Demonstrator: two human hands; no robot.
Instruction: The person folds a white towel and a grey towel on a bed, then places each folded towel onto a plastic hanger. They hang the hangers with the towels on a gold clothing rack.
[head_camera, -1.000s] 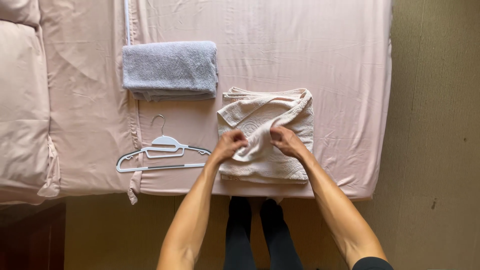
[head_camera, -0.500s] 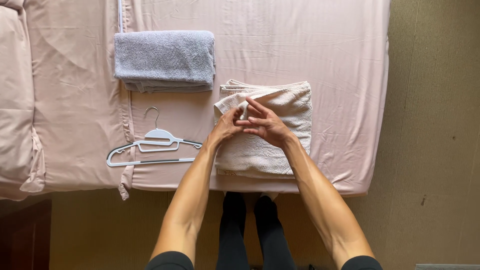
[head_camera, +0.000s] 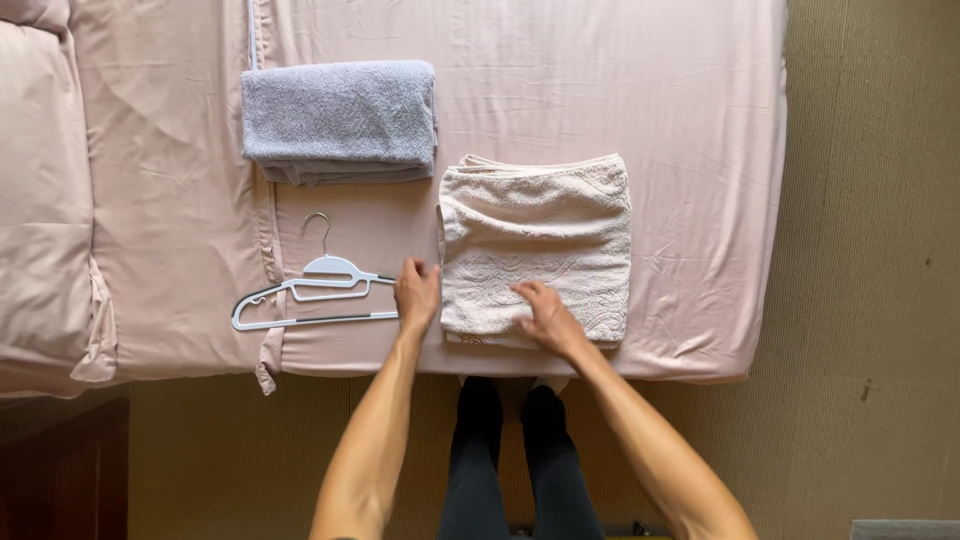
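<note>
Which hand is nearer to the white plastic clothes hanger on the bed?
Left. The left hand rests right at the white plastic clothes hanger, at its right end. The right hand lies flat on the folded cream towel, farther from the hanger.

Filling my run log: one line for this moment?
left hand: at cream towel's edge, beside hanger | right hand: flat on cream towel | grey towel: folded

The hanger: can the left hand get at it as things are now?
Probably yes. The left hand lies on the sheet between the hanger and the beige towel, right at the hanger's near end. Nothing lies between them. The right hand rests on the towel, out of the way.
</note>
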